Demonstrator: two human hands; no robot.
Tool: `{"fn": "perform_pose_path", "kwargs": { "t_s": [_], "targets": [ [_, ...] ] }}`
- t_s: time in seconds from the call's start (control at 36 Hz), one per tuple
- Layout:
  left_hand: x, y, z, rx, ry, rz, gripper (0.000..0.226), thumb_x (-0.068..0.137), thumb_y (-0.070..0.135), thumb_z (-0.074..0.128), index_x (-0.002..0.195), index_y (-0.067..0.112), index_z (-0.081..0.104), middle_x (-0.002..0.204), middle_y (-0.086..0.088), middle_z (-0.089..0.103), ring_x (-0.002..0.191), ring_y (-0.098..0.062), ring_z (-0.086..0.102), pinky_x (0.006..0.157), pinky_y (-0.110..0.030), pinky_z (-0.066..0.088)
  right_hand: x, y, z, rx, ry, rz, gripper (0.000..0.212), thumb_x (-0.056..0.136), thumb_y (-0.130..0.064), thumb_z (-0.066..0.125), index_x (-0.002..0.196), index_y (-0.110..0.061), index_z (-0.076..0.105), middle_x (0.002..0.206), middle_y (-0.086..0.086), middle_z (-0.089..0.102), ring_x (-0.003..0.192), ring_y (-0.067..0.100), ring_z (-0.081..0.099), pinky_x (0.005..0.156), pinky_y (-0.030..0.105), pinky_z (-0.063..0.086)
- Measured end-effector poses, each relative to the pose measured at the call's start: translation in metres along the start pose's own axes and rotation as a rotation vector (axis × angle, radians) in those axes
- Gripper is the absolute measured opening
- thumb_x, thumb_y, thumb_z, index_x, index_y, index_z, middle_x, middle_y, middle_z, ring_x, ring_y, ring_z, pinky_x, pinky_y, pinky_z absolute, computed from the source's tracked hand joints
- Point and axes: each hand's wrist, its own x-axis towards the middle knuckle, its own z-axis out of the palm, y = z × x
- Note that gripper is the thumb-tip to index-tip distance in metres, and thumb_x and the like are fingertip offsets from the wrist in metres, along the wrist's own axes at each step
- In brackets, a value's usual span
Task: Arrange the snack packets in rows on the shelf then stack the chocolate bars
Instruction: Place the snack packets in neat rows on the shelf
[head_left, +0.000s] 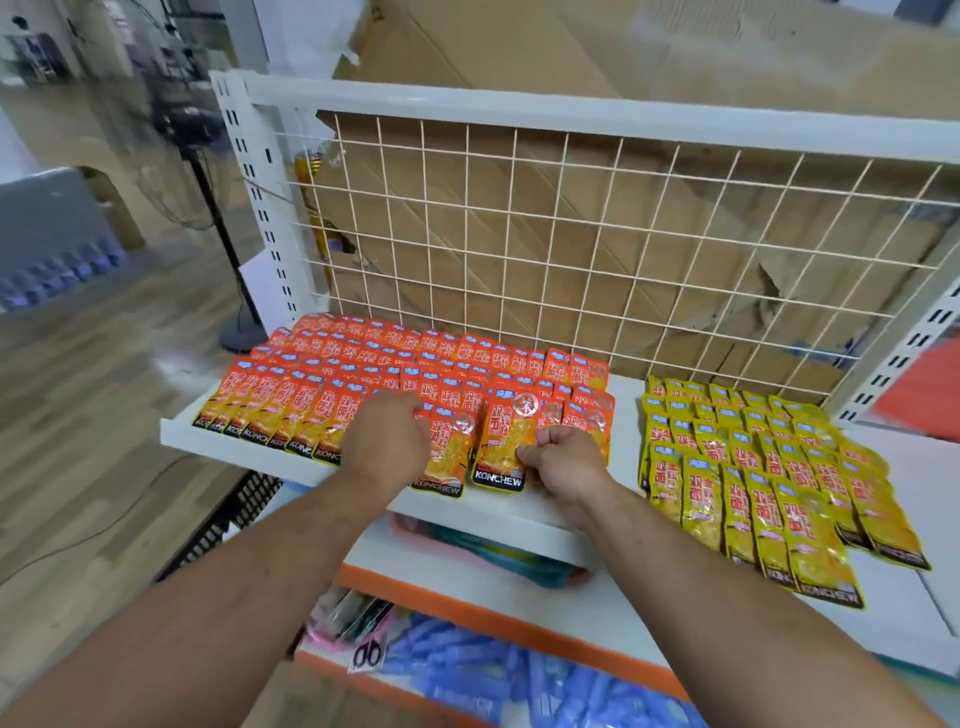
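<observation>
As the right hand (563, 460) pinches a snack packet (501, 441), the left hand (382, 436) grip unclear, a nudge could tip the overhanging front row (291, 415) off the shelf (626, 431).

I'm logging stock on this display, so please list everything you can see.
orange packets: many, orange, rows on shelf's left
yellow packets: many, yellow, rows on shelf's right
shelf: one, white, under the packets
grid: one, white wire, shelf's back
cardboard: several sheets, brown, behind grid
blue packs: many, blue, below the shelf
scissors: one pair, black handles, left of blue packs
fan stand: one, black, floor at left
left hand: one, resting on front orange packets
right hand: one, fingers pinching one of the front orange packets
</observation>
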Motion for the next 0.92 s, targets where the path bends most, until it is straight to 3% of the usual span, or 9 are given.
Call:
{"fn": "perform_pose_path", "kwargs": {
  "t_s": [0.11,0.25,0.36,0.53,0.69,0.83,0.92],
  "targets": [
    [0.008,-0.008,-0.004,-0.041,0.016,0.094,0.032,0.093,0.022,0.056,0.122,0.016,0.068,0.116,-0.01,0.065,0.107,-0.029,0.058,0.087,-0.038,0.05,-0.006,-0.008,0.015,-0.003,0.0,0.026,0.042,0.087,0.005,0.067,0.063,-0.019,0.041,0.07,0.018,0.049,0.05,0.023,0.051,0.039,0.023,0.032],
    [0.012,-0.023,-0.008,-0.087,0.003,0.218,0.029,0.091,0.016,0.059,0.118,0.012,0.07,0.113,-0.011,0.068,0.108,-0.031,0.057,0.091,-0.037,0.047,-0.01,-0.012,0.04,-0.053,0.009,0.043,0.036,0.088,0.007,0.063,0.069,-0.017,0.044,0.075,0.021,0.057,0.065,0.029,0.061,0.038,0.023,0.036],
    [0.012,-0.033,-0.012,-0.073,-0.022,0.314,0.029,0.092,0.017,0.058,0.118,0.011,0.07,0.114,-0.011,0.069,0.11,-0.032,0.056,0.095,-0.039,0.047,-0.013,-0.012,0.054,-0.185,0.058,0.057,0.027,0.091,-0.001,0.065,0.071,-0.014,0.052,0.064,0.014,0.063,0.056,0.023,0.066,0.04,0.026,0.044],
    [0.014,-0.044,-0.019,-0.052,-0.082,0.363,0.034,0.096,0.025,0.053,0.127,0.016,0.065,0.125,-0.006,0.065,0.116,-0.027,0.052,0.098,-0.037,0.043,-0.018,-0.02,0.066,-0.472,0.146,0.013,0.016,0.086,-0.008,0.066,0.071,-0.013,0.064,0.076,0.016,0.072,0.071,0.034,0.071,0.066,0.046,0.061],
    [0.014,-0.049,-0.022,-0.034,-0.116,0.391,0.034,0.097,0.026,0.052,0.128,0.018,0.064,0.129,-0.002,0.062,0.12,-0.026,0.049,0.101,-0.037,0.041,-0.025,-0.029,0.075,-0.784,0.195,-0.022,0.011,0.091,-0.015,0.058,0.081,-0.013,0.064,0.096,0.011,0.071,0.085,0.03,0.064,0.069,0.029,0.047],
    [0.012,-0.052,-0.024,-0.035,-0.127,0.395,0.033,0.097,0.027,0.052,0.127,0.02,0.064,0.128,0.0,0.062,0.118,-0.023,0.051,0.104,-0.037,0.041,-0.024,-0.033,0.082,-0.856,0.238,-0.003,0.011,0.093,-0.015,0.057,0.092,-0.012,0.067,0.104,0.012,0.071,0.095,0.032,0.067,0.07,0.029,0.045],
    [0.012,-0.053,-0.025,-0.041,-0.14,0.392,0.034,0.097,0.027,0.054,0.128,0.02,0.064,0.127,-0.001,0.062,0.118,-0.024,0.05,0.101,-0.037,0.042,-0.026,-0.037,0.083,-0.916,0.253,0.001,0.007,0.092,-0.014,0.058,0.088,-0.011,0.062,0.102,0.013,0.071,0.095,0.032,0.067,0.071,0.033,0.05]
  ]
}}
